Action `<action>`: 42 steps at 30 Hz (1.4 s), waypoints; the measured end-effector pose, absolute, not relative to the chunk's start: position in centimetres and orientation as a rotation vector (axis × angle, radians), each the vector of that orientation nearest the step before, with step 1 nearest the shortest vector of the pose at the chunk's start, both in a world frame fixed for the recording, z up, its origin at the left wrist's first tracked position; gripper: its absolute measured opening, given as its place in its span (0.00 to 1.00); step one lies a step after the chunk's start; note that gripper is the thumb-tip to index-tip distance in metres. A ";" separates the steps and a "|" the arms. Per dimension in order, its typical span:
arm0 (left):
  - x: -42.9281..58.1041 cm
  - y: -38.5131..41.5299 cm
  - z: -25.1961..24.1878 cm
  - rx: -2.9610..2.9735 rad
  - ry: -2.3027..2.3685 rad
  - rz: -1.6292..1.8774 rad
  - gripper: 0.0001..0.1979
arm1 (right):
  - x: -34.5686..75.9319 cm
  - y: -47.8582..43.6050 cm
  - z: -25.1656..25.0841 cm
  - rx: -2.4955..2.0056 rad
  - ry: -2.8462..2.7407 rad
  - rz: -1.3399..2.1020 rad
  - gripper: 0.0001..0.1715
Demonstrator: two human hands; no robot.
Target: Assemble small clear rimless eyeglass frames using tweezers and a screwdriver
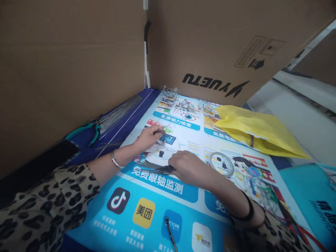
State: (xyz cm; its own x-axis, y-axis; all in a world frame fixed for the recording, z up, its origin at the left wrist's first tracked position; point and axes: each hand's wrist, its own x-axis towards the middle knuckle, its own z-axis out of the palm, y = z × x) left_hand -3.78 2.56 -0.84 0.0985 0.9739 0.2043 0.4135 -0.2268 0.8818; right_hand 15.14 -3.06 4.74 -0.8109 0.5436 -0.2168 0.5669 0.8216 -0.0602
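Note:
My left hand [150,135] is closed in a pinch over the printed sheet. A thin wire [179,146], hard to make out, curves between my two hands and seems to run to the left fingertips. My right hand [190,168] is a closed fist, knuckles up, a little lower and to the right. From it a dark pointed tool [163,170] sticks out to the left, low over the sheet; its exact kind is hidden by the fingers. A ring of wire or clear band [222,164] lies just right of my right hand.
Teal-handled pliers [83,131] and a bundle of straight wires [119,113] lie at the left. Tangled wire pieces [189,104] sit at the back by the cardboard wall [210,42]. A yellow pouch [252,129] and a turquoise bag [309,196] are at the right. A dark thin tool [170,233] lies in front.

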 end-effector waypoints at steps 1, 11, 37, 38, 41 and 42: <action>-3.7 2.5 -0.8 1.728 1.355 1.096 0.09 | 15.1 -3.0 4.6 0.854 2.815 -0.191 0.08; -3.4 2.1 -0.1 1.628 1.287 1.144 0.08 | 15.5 -2.3 5.4 0.836 2.780 -0.341 0.10; -2.7 0.0 0.9 3.007 1.112 0.674 0.12 | 18.9 1.9 5.4 1.475 2.740 -1.329 0.14; -2.7 -0.1 1.1 3.077 1.107 0.673 0.12 | 18.9 1.9 5.4 1.465 2.733 -1.316 0.13; -2.6 -0.2 1.4 3.191 1.085 0.707 0.10 | 18.6 1.8 5.2 1.450 2.712 -1.318 0.10; -2.5 -0.2 1.5 3.210 1.089 0.718 0.10 | 18.5 1.8 5.1 1.444 2.707 -1.336 0.10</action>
State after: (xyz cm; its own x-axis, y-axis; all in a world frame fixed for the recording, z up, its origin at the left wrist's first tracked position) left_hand -2.54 -0.23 1.50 0.7240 0.5013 0.4739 0.6329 -0.7559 -0.1673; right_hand 18.55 1.77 5.09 -0.6104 0.7721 -0.1767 0.6100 0.3159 -0.7267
